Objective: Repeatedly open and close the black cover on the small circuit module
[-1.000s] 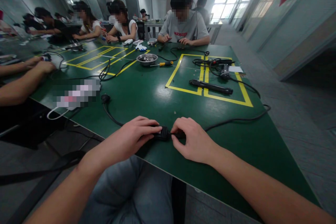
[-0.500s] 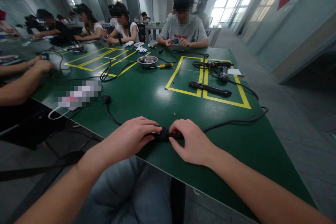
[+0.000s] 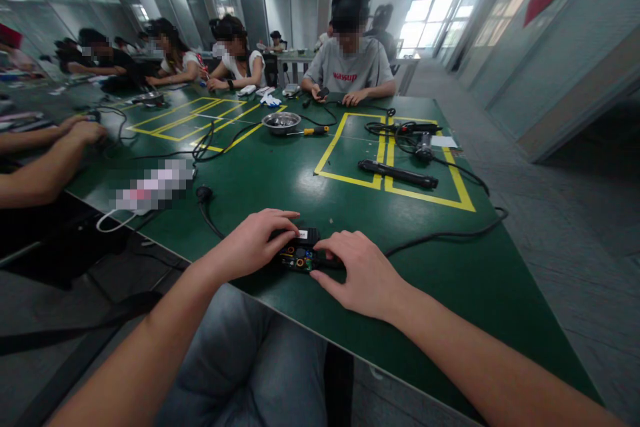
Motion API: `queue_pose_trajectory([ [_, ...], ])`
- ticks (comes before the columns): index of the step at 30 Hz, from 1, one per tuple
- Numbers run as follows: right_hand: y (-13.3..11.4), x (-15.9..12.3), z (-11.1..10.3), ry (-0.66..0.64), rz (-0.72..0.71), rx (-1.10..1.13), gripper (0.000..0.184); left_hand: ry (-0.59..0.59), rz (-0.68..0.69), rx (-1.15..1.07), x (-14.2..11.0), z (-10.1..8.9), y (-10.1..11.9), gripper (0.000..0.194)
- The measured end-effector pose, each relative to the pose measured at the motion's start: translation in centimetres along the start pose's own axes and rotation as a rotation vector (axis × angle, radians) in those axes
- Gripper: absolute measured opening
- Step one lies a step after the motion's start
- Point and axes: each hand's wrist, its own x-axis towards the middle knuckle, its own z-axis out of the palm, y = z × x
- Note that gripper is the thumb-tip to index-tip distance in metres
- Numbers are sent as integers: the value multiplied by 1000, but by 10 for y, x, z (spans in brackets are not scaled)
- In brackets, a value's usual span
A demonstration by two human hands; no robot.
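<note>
Circuit board (image 3: 299, 260) exposed between left hand (image 3: 260, 235) and right hand (image 3: 364, 272)

Head view: left thumb and fingers pinch black cover (image 3: 313, 235), just beyond the board. Right thumb and fingers close about the board's near-right end, beside cable (image 3: 440, 235). Plug (image 3: 204, 195) lies beyond left hand; black tube (image 3: 397, 173) well beyond right.

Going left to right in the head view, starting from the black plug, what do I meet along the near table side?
Black plug, left hand, circuit board, right hand, black cable.
</note>
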Motion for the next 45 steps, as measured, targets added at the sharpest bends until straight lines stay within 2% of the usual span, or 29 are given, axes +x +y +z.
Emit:
queue_pose_trajectory([
  [3, -1, 1, 1, -7, 19, -6, 25, 88, -23, 18, -22, -3, 1, 20],
  [8, 0, 0, 1, -29, 69, 63, 26, 77, -46, -14, -44, 2, -2, 23],
  [12, 2, -3, 2, -37, 87, 94, 27, 65, -24, -30, -43, 5, -5, 24],
  [16, 3, -4, -2, -30, 43, 114, 33, 83, -40, -73, -44, 1, -4, 21],
  [18, 4, -5, -5, -11, 23, 143, 23, 85, -42, -98, -45, -1, -3, 13],
  [20, 5, -4, -6, 5, 1, 160, 11, 74, -14, -99, -46, -3, -4, 12],
  [25, 8, -3, -5, 15, -52, 134, 12, 20, 31, 64, -44, -10, -1, 16],
  [29, 8, -3, -4, 29, -53, 107, 13, 16, 76, 282, -28, -13, 8, 16],
  [31, 7, -3, -3, 39, -54, 106, 14, 32, 94, 281, -16, -9, 9, 24],
  [34, 8, -2, -2, 51, -57, 104, 15, -49, 121, 219, 0, -1, 1, 32],
  [37, 8, -2, -1, 58, -47, 109, 15, -75, 64, 198, 7, 1, -12, 31],
  [41, 8, -2, 0, 66, -37, 121, 14, 20, 1, 144, -6, -7, -16, 31],
  [43, 8, -2, 0, 66, -33, 119, 13, 56, 55, 55, -17, -11, -9, 33],
  [45, 8, -2, -1, 63, -28, 115, 14, 5, 128, -26, -28, -12, 0, 35],
])
